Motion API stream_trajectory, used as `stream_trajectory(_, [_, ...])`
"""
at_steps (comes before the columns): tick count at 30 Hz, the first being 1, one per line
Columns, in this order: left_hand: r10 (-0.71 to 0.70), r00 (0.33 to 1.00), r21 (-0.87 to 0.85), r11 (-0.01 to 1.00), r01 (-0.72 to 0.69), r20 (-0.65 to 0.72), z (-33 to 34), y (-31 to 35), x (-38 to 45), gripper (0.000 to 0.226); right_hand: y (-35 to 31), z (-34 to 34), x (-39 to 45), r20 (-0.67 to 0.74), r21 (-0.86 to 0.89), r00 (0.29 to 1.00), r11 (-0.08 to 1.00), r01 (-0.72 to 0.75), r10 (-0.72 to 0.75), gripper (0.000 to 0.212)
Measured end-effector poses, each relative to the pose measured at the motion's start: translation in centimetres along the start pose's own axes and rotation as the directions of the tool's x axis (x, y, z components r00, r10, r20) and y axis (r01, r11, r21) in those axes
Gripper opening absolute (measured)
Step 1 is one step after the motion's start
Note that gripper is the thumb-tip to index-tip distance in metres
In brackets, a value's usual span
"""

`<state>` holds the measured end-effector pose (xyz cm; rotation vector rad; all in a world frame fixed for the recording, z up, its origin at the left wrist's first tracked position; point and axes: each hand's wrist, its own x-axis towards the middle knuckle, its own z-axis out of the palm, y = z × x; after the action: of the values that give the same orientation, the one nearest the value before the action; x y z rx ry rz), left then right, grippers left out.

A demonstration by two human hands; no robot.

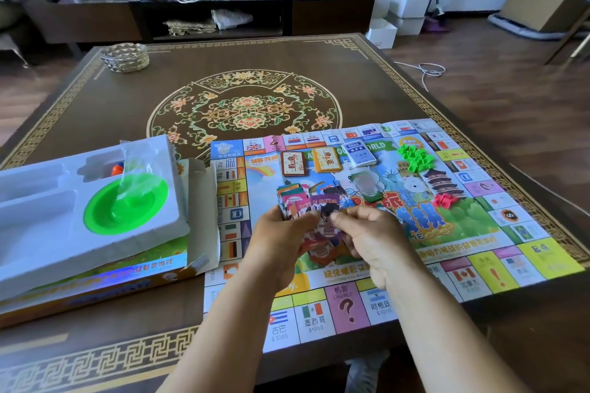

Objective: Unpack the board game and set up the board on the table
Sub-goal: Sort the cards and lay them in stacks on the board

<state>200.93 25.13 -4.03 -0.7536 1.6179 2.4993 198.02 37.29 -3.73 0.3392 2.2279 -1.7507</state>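
The hands (325,233) hide part of the card stack (306,204), and the white tray (48,201) runs off-frame.

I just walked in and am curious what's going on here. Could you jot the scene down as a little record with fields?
activity: sorting play money over the board
left hand: grips the fanned stack of notes
right hand: pinches the front note
board: game board unfolded flat on the table
on board: three card decks, green houses, red pieces
beside board: white tray with green bowl, resting on the game box
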Motion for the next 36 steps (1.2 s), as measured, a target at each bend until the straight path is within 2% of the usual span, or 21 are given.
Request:
stream_trajectory(5, [-0.028, 1.000, -0.021, 0.999, 0.028, 0.013, 0.5, -0.1, 0.2, 0.008, -0.2, -1.0, 0.2, -0.014, 0.042, 1.000, 0.999, -0.023, 0.024, 0.020])
stream_trajectory(14, [-0.028, 0.999, 0.011, 1.000, 0.028, -0.020, 0.9, -0.6, 0.5, 0.006, 0.3, -1.0, 0.3, 0.025, -0.001, 1.000, 1.000, -0.017, 0.017, 0.015])
stream_trajectory(23, [0.039, 0.996, 0.088, 0.996, -0.031, -0.081, 0.7, -0.6, 0.8, 0.005, 0.1, -0.8, 0.5, 0.030, -0.025, 0.999, 1.000, -0.011, 0.012, 0.018])
stream_trajectory(27, [0.052, 0.994, 0.105, 0.994, -0.042, -0.097, 0.7, -0.5, 0.9, 0.004, 0.0, -0.9, 0.7, 0.072, 0.068, 0.996, 0.996, -0.050, 0.045, 0.016])
stream_trajectory(36, [0.070, 0.987, 0.041, 0.997, -0.065, -0.146, -0.6, 0.2, 1.1, 0.004, -1.2, -3.9, 1.2, -0.138, -0.071, 0.989, 0.996, 0.048, -0.058, 0.016])
